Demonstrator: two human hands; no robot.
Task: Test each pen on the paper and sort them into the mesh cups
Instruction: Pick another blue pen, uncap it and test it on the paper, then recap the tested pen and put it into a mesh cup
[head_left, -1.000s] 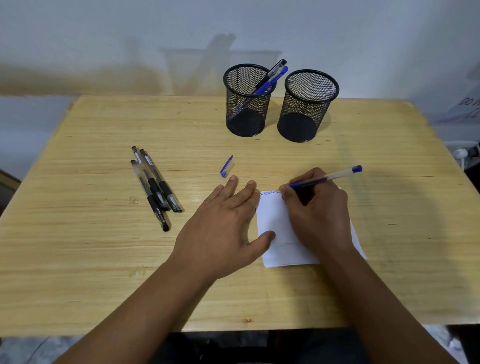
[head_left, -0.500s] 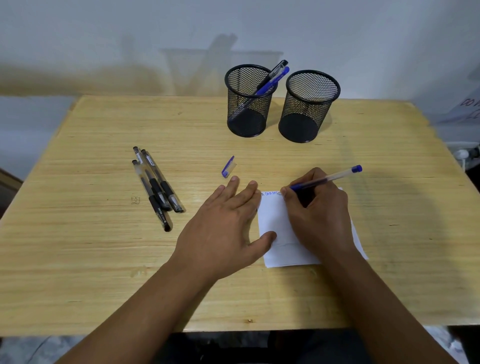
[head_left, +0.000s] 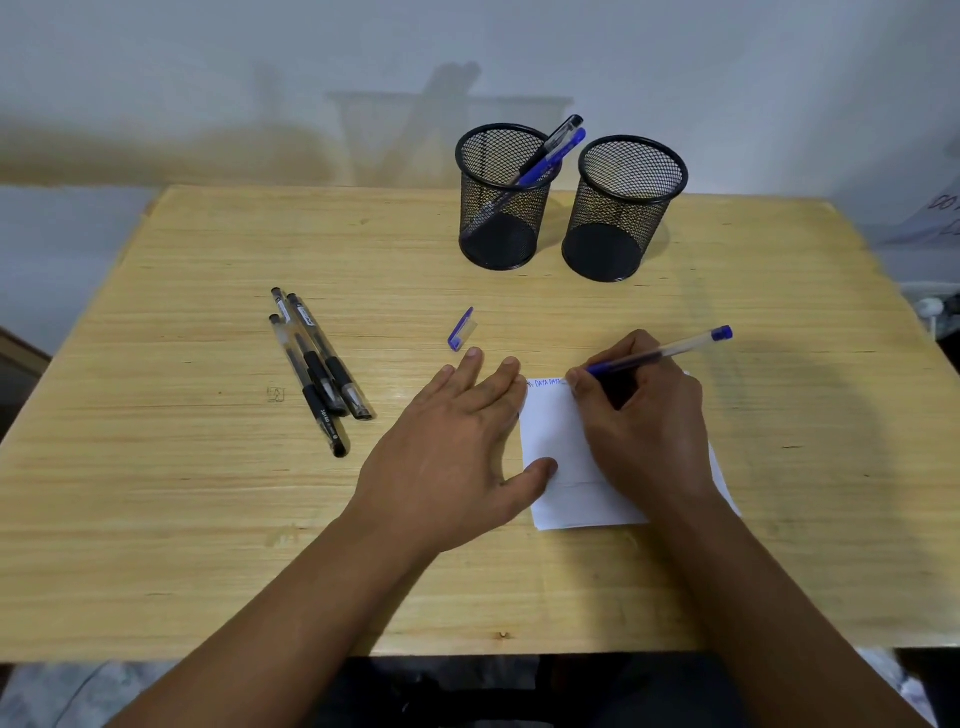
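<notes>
My right hand (head_left: 644, 421) grips a blue pen (head_left: 670, 352) with its tip down on the top edge of a white paper (head_left: 556, 441), where blue writing shows. My left hand (head_left: 452, 452) lies flat, fingers straight, its thumb and fingertips pressing the paper's left edge. The pen's blue cap (head_left: 461, 329) lies loose on the table above my left hand. Three black pens (head_left: 322, 371) lie side by side at the left. At the back, the left mesh cup (head_left: 501, 197) holds a blue pen and a black pen; the right mesh cup (head_left: 621, 208) looks empty.
The wooden table (head_left: 182, 493) stands against a pale wall. Some pale objects sit beyond its right edge. A small mark is on the wood left of the black pens.
My right hand has shifted the pen tip slightly rightward along the paper's top edge, adding to the blue writing. My left hand has stayed in place.
</notes>
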